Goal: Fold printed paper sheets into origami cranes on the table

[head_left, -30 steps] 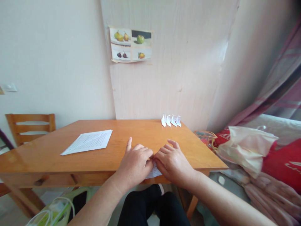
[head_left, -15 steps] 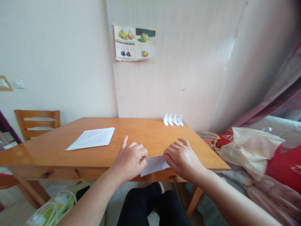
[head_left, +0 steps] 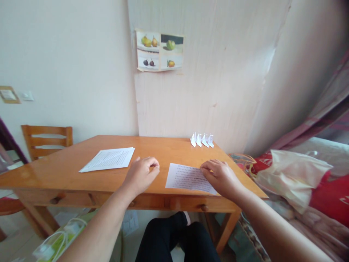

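A sheet of printed paper (head_left: 185, 178) lies unfolded near the front edge of the table. My right hand (head_left: 220, 176) is at its right side, fingers curled together on the paper and hiding its upper right corner. To the left of the sheet, apart from it, my left hand (head_left: 141, 174) hovers over the table with its fingers bent and thumb near the index finger. Nothing shows in it.
A stack of printed sheets (head_left: 109, 159) lies on the left of the wooden table (head_left: 152, 147). Several folded paper figures (head_left: 201, 140) stand in a row at the back right. A chair (head_left: 47, 142) is at the far left, and bags (head_left: 294, 178) are piled on the right.
The paper, earlier a narrow strip between both hands at the table edge, is now opened out on the tabletop. My left hand has let go and moved left; my right hand has shifted right.
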